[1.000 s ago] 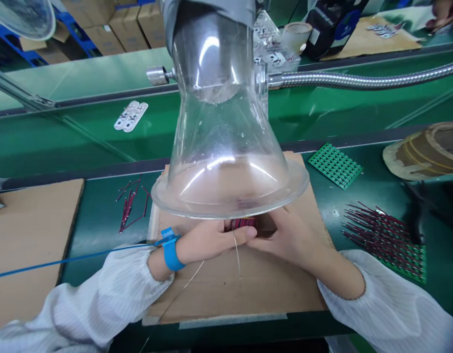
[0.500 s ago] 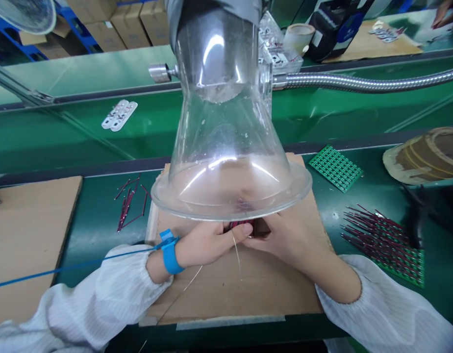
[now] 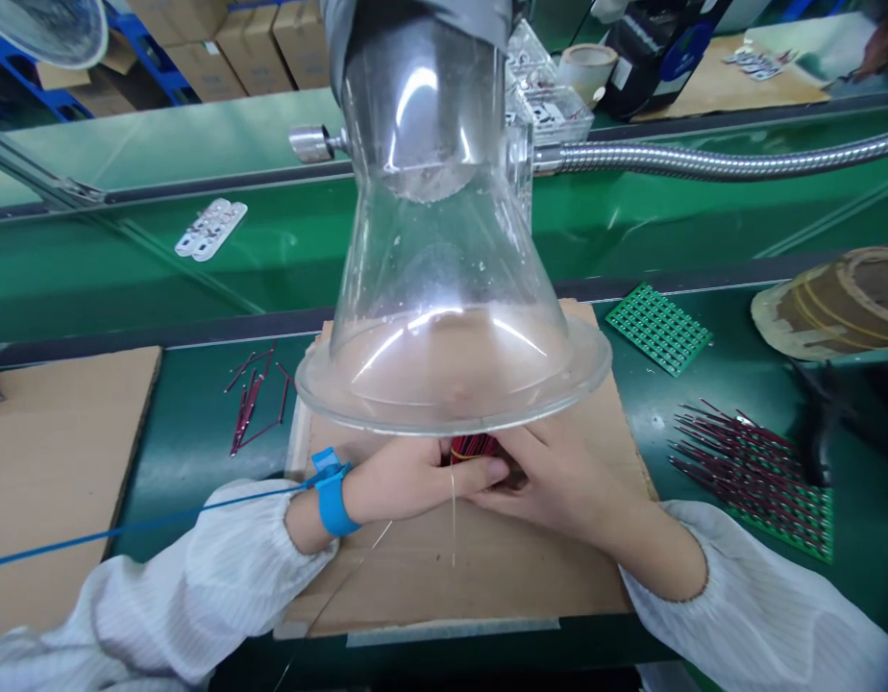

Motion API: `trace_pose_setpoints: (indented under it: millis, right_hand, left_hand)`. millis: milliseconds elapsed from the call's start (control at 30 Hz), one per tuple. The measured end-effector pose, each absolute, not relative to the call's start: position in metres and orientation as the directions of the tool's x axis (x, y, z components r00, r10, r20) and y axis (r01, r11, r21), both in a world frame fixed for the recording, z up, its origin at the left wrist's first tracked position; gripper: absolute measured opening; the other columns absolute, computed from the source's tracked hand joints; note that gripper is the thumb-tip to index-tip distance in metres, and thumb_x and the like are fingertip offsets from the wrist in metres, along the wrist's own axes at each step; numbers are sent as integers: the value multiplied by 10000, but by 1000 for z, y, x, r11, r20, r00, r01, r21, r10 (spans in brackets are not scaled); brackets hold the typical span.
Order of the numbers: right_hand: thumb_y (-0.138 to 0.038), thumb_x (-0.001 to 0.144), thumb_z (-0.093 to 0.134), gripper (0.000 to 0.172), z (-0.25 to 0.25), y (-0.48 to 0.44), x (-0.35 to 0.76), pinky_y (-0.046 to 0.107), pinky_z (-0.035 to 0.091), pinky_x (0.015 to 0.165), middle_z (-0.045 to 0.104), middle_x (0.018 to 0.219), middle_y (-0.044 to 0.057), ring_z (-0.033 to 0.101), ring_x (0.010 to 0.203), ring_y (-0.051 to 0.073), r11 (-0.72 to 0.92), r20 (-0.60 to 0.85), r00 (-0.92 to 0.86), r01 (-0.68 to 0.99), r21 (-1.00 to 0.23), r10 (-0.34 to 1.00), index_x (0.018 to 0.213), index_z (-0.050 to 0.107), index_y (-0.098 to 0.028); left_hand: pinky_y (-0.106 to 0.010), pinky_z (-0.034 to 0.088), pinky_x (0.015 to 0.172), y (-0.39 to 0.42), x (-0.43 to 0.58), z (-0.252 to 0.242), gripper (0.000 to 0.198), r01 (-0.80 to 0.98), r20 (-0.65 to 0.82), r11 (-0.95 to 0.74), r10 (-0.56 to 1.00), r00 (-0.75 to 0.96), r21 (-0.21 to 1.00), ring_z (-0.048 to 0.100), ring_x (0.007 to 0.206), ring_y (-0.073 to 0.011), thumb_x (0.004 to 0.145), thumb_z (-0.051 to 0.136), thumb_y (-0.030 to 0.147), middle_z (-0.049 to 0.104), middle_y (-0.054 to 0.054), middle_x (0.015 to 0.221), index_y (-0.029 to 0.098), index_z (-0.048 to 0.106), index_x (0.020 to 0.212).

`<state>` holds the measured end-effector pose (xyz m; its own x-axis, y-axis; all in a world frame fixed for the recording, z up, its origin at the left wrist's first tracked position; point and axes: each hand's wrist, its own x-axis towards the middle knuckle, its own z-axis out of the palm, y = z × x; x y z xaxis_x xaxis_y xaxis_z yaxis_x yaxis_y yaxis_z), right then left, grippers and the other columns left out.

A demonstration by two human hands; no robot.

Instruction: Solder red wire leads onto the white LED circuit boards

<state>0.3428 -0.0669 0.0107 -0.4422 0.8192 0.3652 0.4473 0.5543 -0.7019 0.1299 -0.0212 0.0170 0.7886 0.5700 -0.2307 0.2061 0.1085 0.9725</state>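
Observation:
Below the rim of a clear funnel-shaped hood (image 3: pixel 444 288), my left hand (image 3: pixel 405 478) grips a bundle of dark red and black wires (image 3: pixel 473 447), its thumb lying across the front. A thin pale wire (image 3: pixel 454 524) hangs down from the bundle by that thumb, and another thin strand trails below the hand. My right hand (image 3: pixel 570 485) is closed around the right side of the same bundle. The hood's rim hides the bundle's far part and some fingertips. Both hands are over a cardboard sheet (image 3: pixel 516 581).
Red wires (image 3: pixel 248 404) lie to the left. At right are a green circuit board (image 3: pixel 658 329), a second board (image 3: pixel 811 524) covered with dark red wires, black-handled pliers (image 3: pixel 817 432) and a tape-wrapped roll (image 3: pixel 826 308). White boards (image 3: pixel 211 231) rest on the green strip behind.
The bundle shows more plainly under the hood's rim, and the thin pale wire hangs straighter, a little further left. My right hand has shifted slightly left. The white boards have moved left.

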Motion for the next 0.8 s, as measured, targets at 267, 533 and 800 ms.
trace_pose_setpoints:
  millis: [267, 533, 800]
  right_hand:
    - [-738, 1029, 727, 651, 14, -64, 352, 493, 609, 1193, 771, 1481, 116, 741, 1378, 315, 146, 106, -396, 71, -987, 912, 1518, 718, -308]
    - [-554, 992, 872, 493, 16, -65, 348, 480, 592, 1213, 795, 1473, 66, 747, 1379, 295, -48, -11, -477, -66, -997, 879, 1427, 818, -328]
    - [-473, 1007, 877, 230, 21, -65, 350, 448, 643, 1138, 862, 1279, 60, 809, 1218, 260, -44, 12, -379, -139, -989, 925, 1137, 919, -289]
  left_hand:
    - [-379, 632, 929, -24, 127, 26, 598, 146, -194, 131, 537, 821, 981, 690, 854, -211, 1080, 602, 767, 670, -15, 754, 198, 726, 945]
    - [-392, 627, 922, -27, 127, 16, 552, 191, -182, 42, 555, 812, 981, 717, 966, -247, 1022, 703, 747, 748, -61, 919, 196, 740, 1019]
    - [-211, 463, 454, -26, 131, 25, 548, 324, -442, 313, 470, 764, 893, 532, 509, -97, 899, 892, 621, 647, 50, 772, 188, 731, 1193]
